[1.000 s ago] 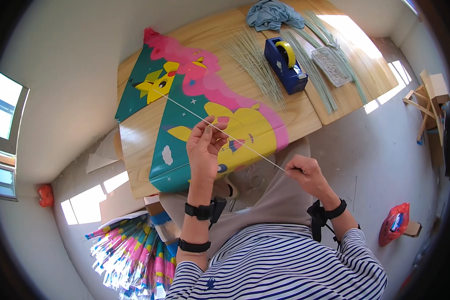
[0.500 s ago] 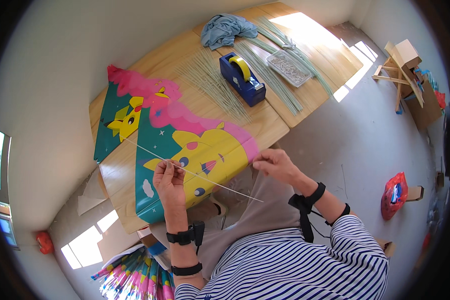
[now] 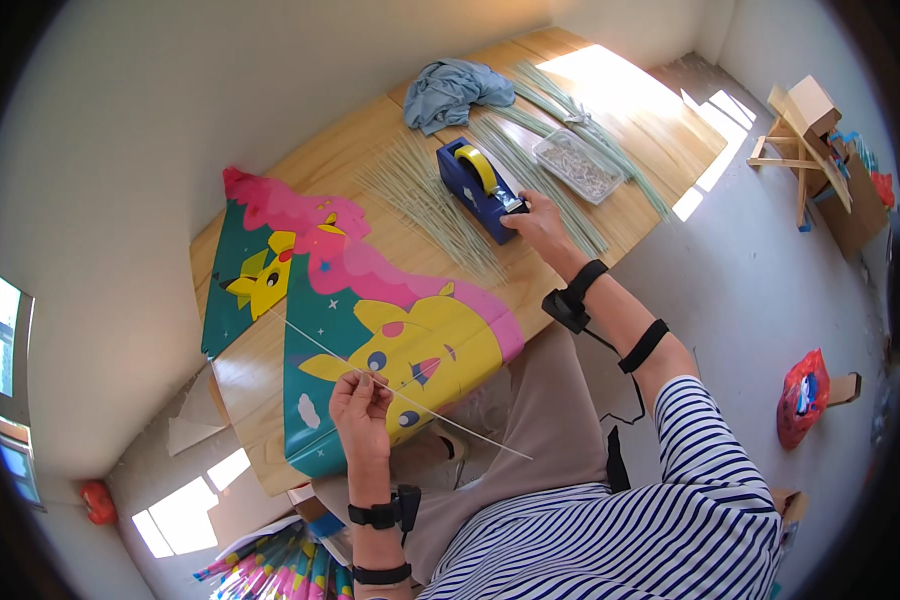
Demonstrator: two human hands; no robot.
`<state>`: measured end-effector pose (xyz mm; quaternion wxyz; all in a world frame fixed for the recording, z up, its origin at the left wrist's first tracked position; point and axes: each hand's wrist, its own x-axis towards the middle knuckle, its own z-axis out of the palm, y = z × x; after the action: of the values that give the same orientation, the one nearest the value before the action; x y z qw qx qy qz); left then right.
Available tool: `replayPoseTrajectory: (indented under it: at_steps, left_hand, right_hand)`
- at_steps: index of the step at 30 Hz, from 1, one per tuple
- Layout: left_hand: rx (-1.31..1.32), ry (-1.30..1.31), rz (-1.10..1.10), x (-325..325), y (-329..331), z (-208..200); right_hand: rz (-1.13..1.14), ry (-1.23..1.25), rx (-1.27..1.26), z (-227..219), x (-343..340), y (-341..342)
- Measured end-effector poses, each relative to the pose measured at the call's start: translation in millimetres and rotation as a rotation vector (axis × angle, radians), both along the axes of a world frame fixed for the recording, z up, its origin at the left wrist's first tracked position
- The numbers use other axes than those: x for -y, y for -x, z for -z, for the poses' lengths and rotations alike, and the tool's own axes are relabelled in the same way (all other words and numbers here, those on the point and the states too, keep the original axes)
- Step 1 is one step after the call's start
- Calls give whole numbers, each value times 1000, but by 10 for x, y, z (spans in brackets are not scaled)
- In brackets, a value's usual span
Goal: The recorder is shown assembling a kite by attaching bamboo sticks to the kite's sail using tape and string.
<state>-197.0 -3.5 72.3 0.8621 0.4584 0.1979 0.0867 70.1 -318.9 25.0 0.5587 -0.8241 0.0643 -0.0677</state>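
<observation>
My left hand (image 3: 362,412) is closed in a pinch around a thin white rod (image 3: 460,423), held slanting above a printed sheet (image 3: 440,345). That sheet is green, pink and yellow with a cartoon face, and its near edge hangs over the table edge. A second, similar sheet (image 3: 232,290) lies to its left, partly covered. My right hand (image 3: 548,230) reaches to the front of a blue tape dispenser (image 3: 460,190), fingers pinched at its cutting edge, where the tape ends. A yellow roll (image 3: 478,165) sits in the dispenser. The tape between my fingertips is barely visible.
Thin pale rods (image 3: 425,200) lie spread left of the dispenser; more bundles lie to its right. A clear tub (image 3: 580,165) of small pieces and a crumpled blue cloth (image 3: 455,92) rest on the wooden table (image 3: 300,150). A red bag (image 3: 802,400) stands on the floor at right.
My right hand has moved from the near corner of the sheet, up and away to the tape dispenser's front. My left hand still holds the rod. The view has shifted slightly.
</observation>
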Motion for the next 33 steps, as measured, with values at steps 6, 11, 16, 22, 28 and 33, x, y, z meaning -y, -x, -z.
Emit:
replayPoseTrajectory:
  at_steps: [6, 11, 16, 22, 28, 33]
  left_hand:
    - [26, -23, 102, 164, -177, -136]
    - [6, -57, 89, 159, -158, -97]
    - [17, -41, 127, 240, -171, -127]
    - [10, -66, 107, 208, -107, -155]
    - [23, -61, 144, 311, -163, -236]
    - [19, -50, 171, 424, -224, -310]
  right_hand:
    - [4, -45, 84, -36, -102, -227]
    - [-71, -10, -214, -482, -98, -331]
    - [-45, -63, -374, -565, -103, -521]
    - [-31, -178, -323, -442, -66, -485]
    - [-13, -442, -302, -454, 106, -293]
    - [-154, -605, -288, -581, 392, 500]
